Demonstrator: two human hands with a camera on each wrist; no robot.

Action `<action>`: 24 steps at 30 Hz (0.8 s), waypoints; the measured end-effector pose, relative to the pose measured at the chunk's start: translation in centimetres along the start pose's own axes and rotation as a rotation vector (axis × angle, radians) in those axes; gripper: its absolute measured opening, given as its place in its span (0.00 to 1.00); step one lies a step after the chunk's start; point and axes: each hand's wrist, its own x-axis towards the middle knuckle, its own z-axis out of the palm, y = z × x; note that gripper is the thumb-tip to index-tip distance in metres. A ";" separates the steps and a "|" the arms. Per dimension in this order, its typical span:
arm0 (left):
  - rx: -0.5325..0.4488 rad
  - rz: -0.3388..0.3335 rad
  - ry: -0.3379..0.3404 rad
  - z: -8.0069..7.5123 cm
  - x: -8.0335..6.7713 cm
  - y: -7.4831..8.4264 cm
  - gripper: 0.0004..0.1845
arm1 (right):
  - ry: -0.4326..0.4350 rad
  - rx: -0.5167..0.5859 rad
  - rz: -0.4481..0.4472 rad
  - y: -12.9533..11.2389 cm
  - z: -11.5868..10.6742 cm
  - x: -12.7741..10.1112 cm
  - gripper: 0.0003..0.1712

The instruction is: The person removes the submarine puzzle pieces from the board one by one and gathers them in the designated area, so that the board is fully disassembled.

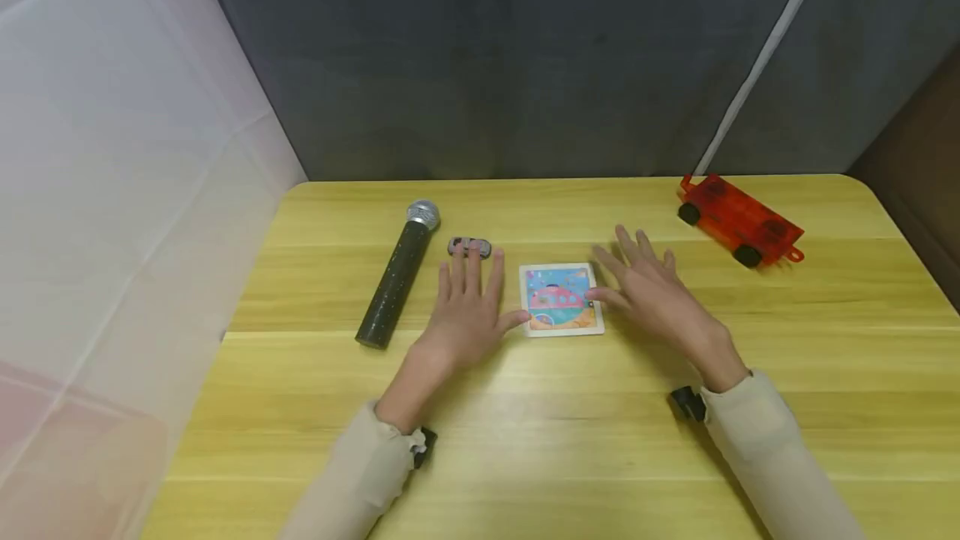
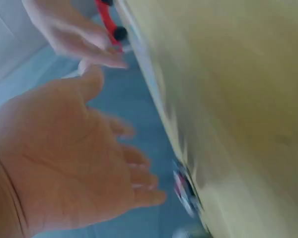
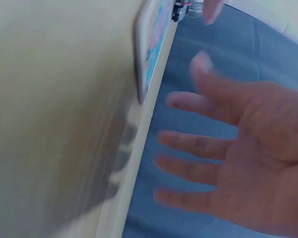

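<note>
A person in beige sleeves has both hands out over a pale wood-grained surface. Between them lies a square white-bordered picture tile, flat, face up, showing a pink submarine in a blue sea above orange sand.

The left hand hangs palm down just to the tile's left, its grip loose and apart: fingers stretched forward, thumb out to the side, its tip by the tile's edge. From here the fingertips overlap a small grey toy car, but the hand is plainly above the wood. The right hand hovers on the tile's other side, its grip apart too, fingers spread and thumb pointing in over the right border. Its shadow falls on the surface below.

To the left, near the car, a microphone with a speckled black handle lies aslant, its silver mesh head toward the far edge. Well over to the right, near the back, a see-through red toy trailer sits at an angle, black wheels showing. A dark panel stands behind the surface, and a pale sheet hangs along the left.
</note>
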 end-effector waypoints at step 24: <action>0.043 0.279 -0.220 2.2 1.5 4.0 0.34 | 0.130 -0.034 -0.061 -1.6 2.1 1.7 0.11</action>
